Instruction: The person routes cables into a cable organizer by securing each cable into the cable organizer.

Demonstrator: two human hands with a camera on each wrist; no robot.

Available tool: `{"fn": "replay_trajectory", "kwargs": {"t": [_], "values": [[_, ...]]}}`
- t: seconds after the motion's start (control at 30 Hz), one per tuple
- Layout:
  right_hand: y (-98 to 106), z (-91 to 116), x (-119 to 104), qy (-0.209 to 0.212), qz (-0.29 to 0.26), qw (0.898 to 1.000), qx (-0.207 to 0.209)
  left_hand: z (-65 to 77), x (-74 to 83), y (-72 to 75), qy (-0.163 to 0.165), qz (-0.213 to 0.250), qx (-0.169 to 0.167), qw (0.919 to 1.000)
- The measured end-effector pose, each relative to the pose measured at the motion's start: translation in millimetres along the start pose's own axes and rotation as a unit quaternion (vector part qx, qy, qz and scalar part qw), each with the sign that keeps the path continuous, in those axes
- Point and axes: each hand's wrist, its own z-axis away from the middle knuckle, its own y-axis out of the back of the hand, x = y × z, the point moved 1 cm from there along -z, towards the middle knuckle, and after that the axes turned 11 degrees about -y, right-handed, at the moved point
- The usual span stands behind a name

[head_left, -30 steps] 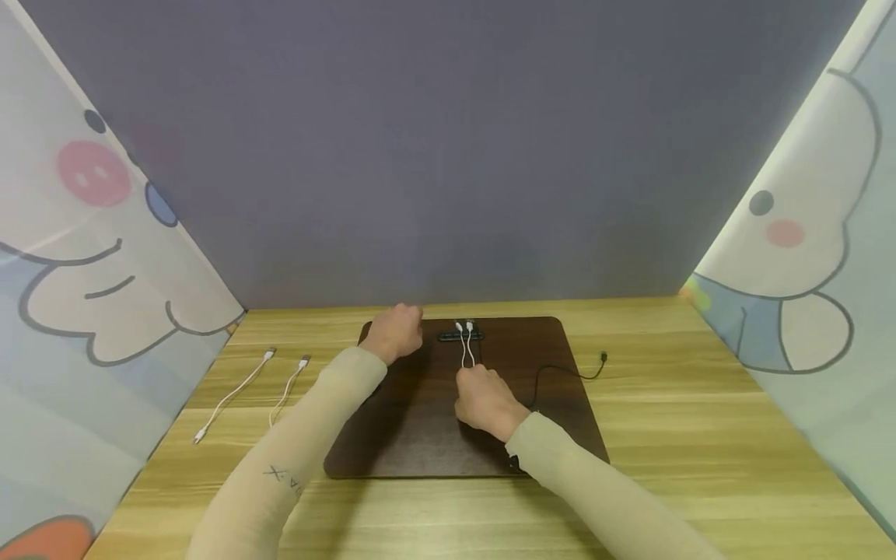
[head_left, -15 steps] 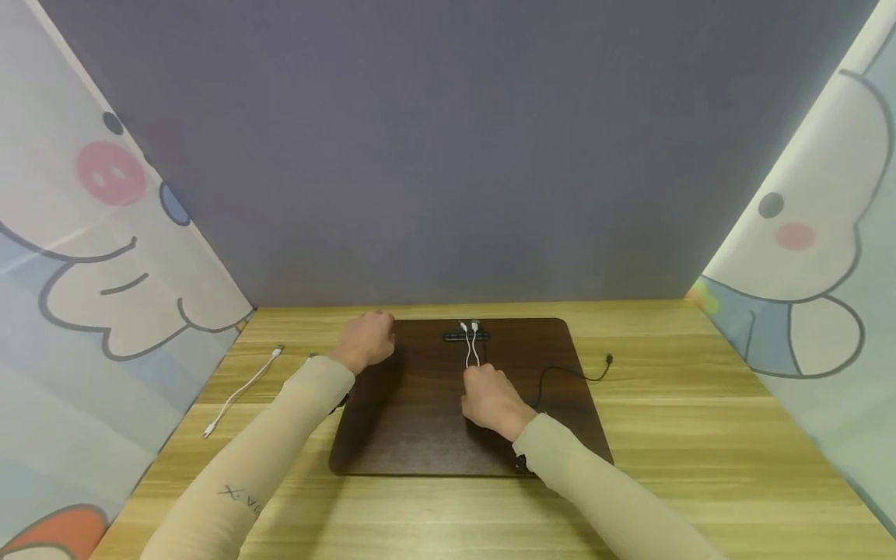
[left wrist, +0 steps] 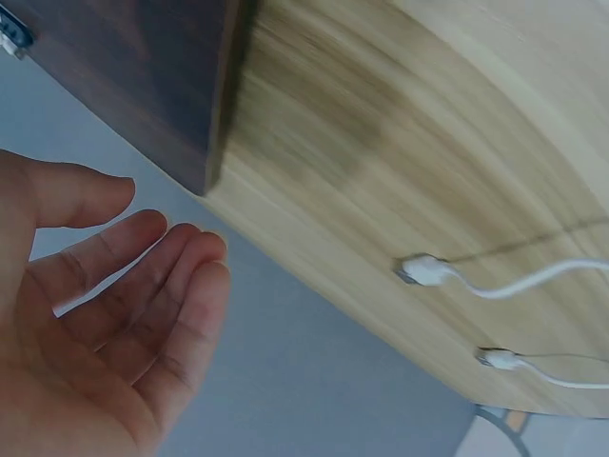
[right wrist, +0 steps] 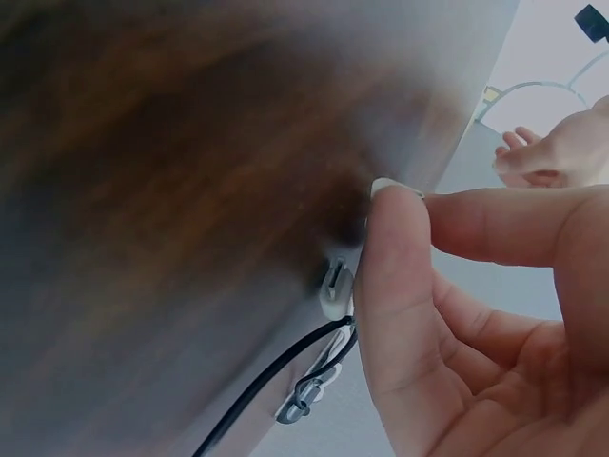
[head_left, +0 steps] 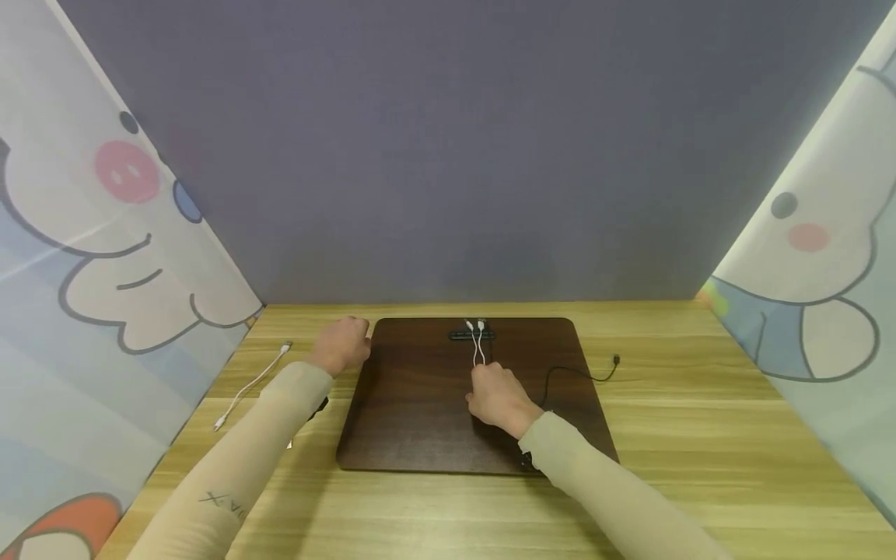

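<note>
My right hand [head_left: 498, 397] is over the dark wooden board [head_left: 413, 404], thumb and forefinger pinching a white USB cable [right wrist: 392, 185]. Beside the fingertips, the metal-tipped plug [right wrist: 335, 286] of another white cable shows in the right wrist view. Two white cables [head_left: 481, 346] run from that hand up to a black cable holder [head_left: 458, 336] near the board's far edge. My left hand [head_left: 341, 344], fingers loosely bent and holding nothing, hovers by the board's far left corner. In the left wrist view its palm [left wrist: 86, 381] is bare.
A white cable [head_left: 245, 389] lies on the wooden table [head_left: 700, 435] at left; the left wrist view shows a second white plug [left wrist: 423, 269] there, mostly under my arm from the head. A black cable [head_left: 581, 372] crosses the board's right edge. A grey panel [head_left: 462, 155] stands behind.
My left hand has moved left, from over the board to its far left corner, covering one white cable. The right hand keeps its pinch in place; the head view has shifted slightly.
</note>
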Motion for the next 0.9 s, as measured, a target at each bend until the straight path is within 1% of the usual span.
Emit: {"fn": "replay_trajectory", "kwargs": {"t": [0.23, 0.47, 0.7, 0.9], "values": [[2, -3, -1, -0.005, 0.022, 1.0, -0.002, 9.3, -19.0, 2.1, 0.015, 0.0, -0.017, 0.9997], [3, -3, -3, 0.004, 0.035, 0.999, -0.002, 17.8, -39.5, 3.4, 0.047, 0.007, -0.025, 0.9985], [3, -5, -2, 0.0, 0.047, 0.999, -0.005, 22.7, -57.0, -0.8, 0.069, 0.014, -0.029, 0.9971], [5, -5, -4, -0.009, 0.064, 0.998, -0.001, 27.8, -65.9, -6.2, 0.094, 0.029, -0.044, 0.9942]]}}
